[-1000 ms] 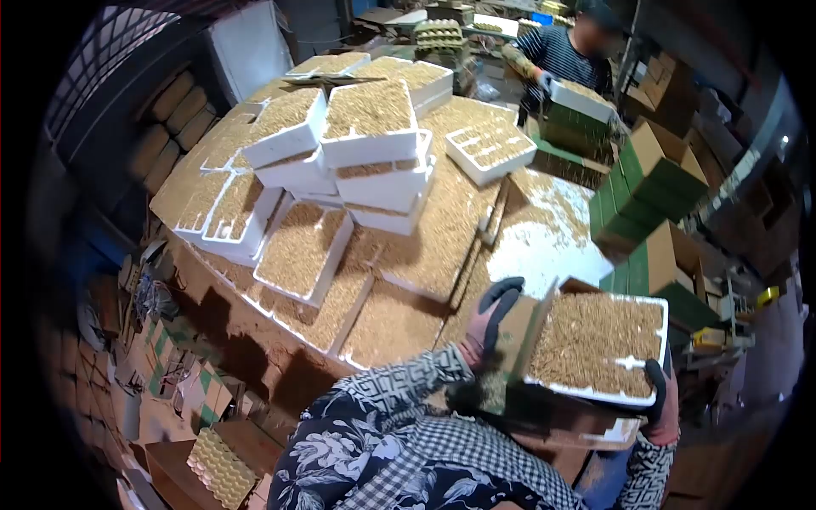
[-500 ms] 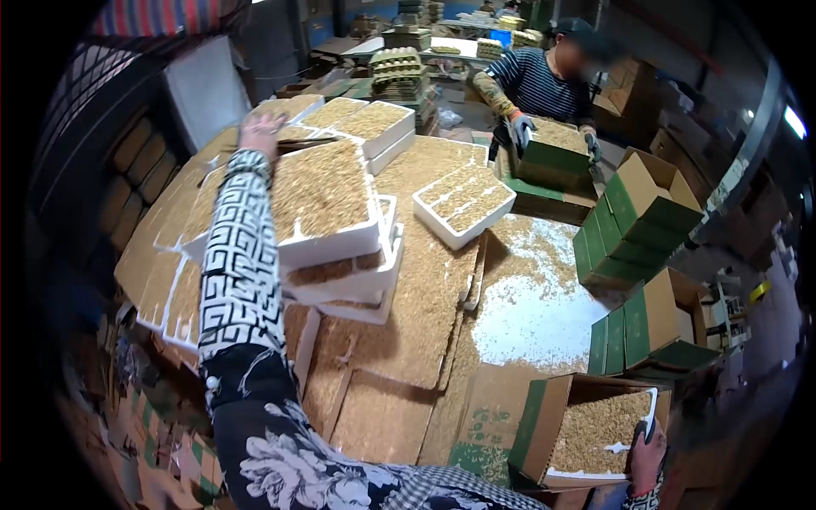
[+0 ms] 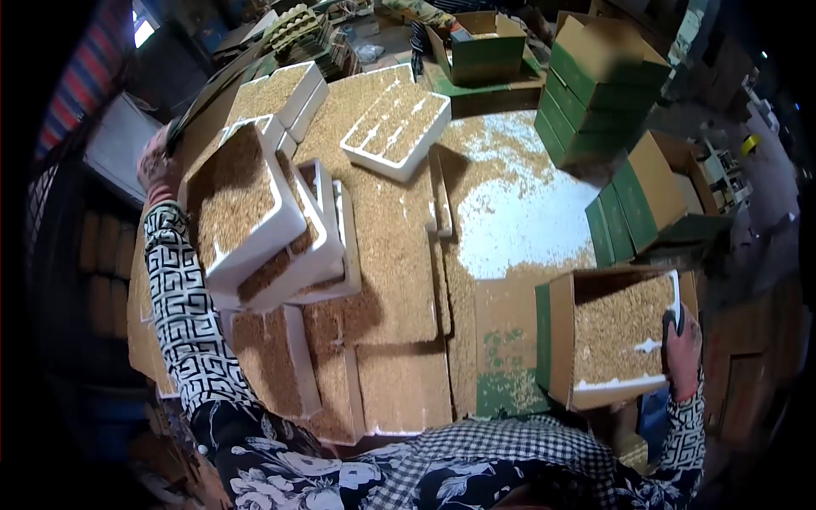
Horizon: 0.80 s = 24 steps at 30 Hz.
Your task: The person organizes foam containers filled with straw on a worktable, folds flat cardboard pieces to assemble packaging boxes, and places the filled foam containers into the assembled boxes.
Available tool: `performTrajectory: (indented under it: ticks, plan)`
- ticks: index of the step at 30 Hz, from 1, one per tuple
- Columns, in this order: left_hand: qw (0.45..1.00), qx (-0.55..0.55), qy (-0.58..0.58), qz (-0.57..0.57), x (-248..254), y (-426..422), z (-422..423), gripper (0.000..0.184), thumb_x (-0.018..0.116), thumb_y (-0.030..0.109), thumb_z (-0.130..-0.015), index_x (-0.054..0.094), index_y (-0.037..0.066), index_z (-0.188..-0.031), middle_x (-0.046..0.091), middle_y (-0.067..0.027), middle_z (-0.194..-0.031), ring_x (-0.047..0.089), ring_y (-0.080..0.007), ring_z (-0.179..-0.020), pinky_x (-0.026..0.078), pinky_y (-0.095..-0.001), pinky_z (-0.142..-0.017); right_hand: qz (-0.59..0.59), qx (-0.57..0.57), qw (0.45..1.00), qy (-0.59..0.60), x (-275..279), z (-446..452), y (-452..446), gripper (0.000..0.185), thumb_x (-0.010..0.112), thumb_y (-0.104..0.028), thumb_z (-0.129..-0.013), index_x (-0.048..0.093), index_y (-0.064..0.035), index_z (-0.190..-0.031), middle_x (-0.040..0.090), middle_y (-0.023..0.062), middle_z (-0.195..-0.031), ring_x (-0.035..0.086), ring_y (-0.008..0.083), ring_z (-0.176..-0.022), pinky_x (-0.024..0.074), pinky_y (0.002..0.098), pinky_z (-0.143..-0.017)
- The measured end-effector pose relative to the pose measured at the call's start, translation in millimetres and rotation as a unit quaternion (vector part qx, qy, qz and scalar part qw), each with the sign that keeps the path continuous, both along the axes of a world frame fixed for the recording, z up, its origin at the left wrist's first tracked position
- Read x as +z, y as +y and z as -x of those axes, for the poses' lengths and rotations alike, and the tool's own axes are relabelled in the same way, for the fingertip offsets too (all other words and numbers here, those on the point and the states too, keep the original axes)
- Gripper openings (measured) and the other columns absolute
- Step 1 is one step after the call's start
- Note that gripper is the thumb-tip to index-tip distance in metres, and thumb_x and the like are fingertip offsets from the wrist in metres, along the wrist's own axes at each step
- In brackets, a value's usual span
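Observation:
At the far left, my left hand [image 3: 160, 163] has its fingers closed round the edge of a brown cardboard sheet [image 3: 202, 121], which slants up behind a stack of trays. Beside that forearm, a white foam tray [image 3: 246, 204] full of tan, grainy filling lies tilted on other such trays. On the right, my right hand [image 3: 682, 350] grips the right rim of a filled white tray [image 3: 625, 331]. That tray sits tilted inside an open green-and-brown carton [image 3: 554, 340]; part of the grip is hidden behind the rim.
Another filled white tray [image 3: 396, 136] lies mid-table. Loose filling is scattered over the white tabletop [image 3: 518, 221]. Green cartons [image 3: 586, 102] are stacked at the right, with an open carton [image 3: 654, 200] nearer. A co-worker's sleeve [image 3: 416, 12] shows behind an open carton [image 3: 486, 55].
My left hand has moved left from lying over the back of the tray stack and now holds the cardboard sheet. My right hand stays at the tray's rim. The view has tilted down.

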State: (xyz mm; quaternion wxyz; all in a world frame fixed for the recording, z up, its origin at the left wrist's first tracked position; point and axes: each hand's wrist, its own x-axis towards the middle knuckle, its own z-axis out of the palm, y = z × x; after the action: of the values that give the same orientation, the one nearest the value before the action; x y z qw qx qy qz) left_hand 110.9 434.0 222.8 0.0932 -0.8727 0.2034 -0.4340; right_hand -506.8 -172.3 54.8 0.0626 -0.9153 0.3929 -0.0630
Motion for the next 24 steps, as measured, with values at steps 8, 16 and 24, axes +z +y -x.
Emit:
performTrajectory:
  ticks: [8,16,24]
  plan:
    - [0.937,-0.311,0.046,-0.152,-90.1,-237.3,181.5,0.005,0.061,0.014,-0.076,0.058,0.014,-0.081,0.056,-0.0051,-0.074,0.059,-0.0205,-0.066,0.048,-0.0343,-0.054,0.031,0.067,0.995,-0.063,9.6,-5.7,7.7,0.037,0.056,-0.02,-0.088,0.052,-0.0012,-0.12,0.061,0.019,-0.109,0.059,0.0339,-0.1,0.0467,0.0404,-0.085]
    - [0.864,-0.217,0.387,-0.24,-245.3,-258.6,294.2,0.038,0.054,0.007,-0.08,0.051,0.01,-0.118,0.055,-0.0145,-0.096,0.06,-0.0271,-0.082,0.049,-0.0383,-0.065,-0.004,0.099,0.989,-0.108,10.2,1.0,10.8,0.048,0.063,-0.024,-0.083,0.048,-0.0003,-0.122,0.06,0.0211,-0.106,0.059,0.0352,-0.098,0.0472,0.0422,-0.083]
    - [0.873,-0.139,0.381,0.27,-165.6,-213.0,319.0,0.037,0.055,0.004,-0.077,0.062,0.002,-0.113,0.066,-0.0181,-0.102,0.063,-0.0307,-0.097,0.048,-0.0381,-0.085,0.063,0.072,0.892,-0.442,56.9,57.2,-71.2,0.036,0.065,-0.008,-0.08,0.058,-0.0003,-0.115,0.065,0.017,-0.1,0.062,0.0328,-0.092,0.0485,0.0368,-0.084]
